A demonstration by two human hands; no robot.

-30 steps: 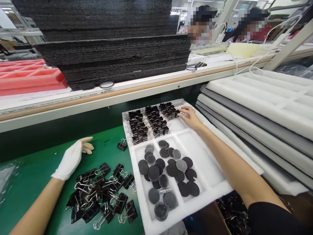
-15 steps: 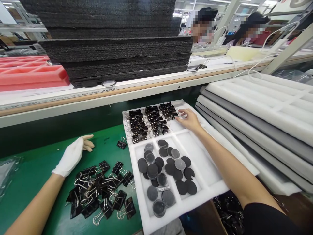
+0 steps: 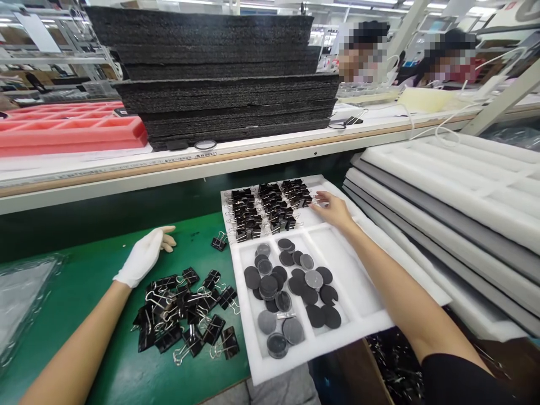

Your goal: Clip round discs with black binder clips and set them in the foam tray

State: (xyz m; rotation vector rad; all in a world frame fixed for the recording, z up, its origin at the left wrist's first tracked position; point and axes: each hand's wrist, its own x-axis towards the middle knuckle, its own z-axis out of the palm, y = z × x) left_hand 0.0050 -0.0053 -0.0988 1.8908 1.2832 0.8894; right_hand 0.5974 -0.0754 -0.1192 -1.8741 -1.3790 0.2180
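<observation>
My right hand (image 3: 332,209) reaches to the far end of a white foam tray (image 3: 358,304), its fingertips at the rightmost row of black binder clips (image 3: 297,192) set in rows there. Whether it grips a clip is hidden. Black and grey round discs (image 3: 291,287) fill the tray's middle compartments. My left hand (image 3: 145,256), in a white glove with bare fingertips, rests flat and open on the green mat, just above a loose heap of black binder clips (image 3: 188,315). One single clip (image 3: 219,242) lies by the tray's left edge.
A raised shelf (image 3: 169,166) runs behind, bearing a tall stack of black foam sheets (image 3: 228,79) and red foam trays (image 3: 63,132). White and grey foam trays (image 3: 455,191) are stacked at right. Clear plastic bags (image 3: 21,298) lie at left. Two people sit beyond the shelf.
The view has shifted left and slightly up. My right hand stays at the clip rows, drawn back a little. My left hand keeps resting on the mat.
</observation>
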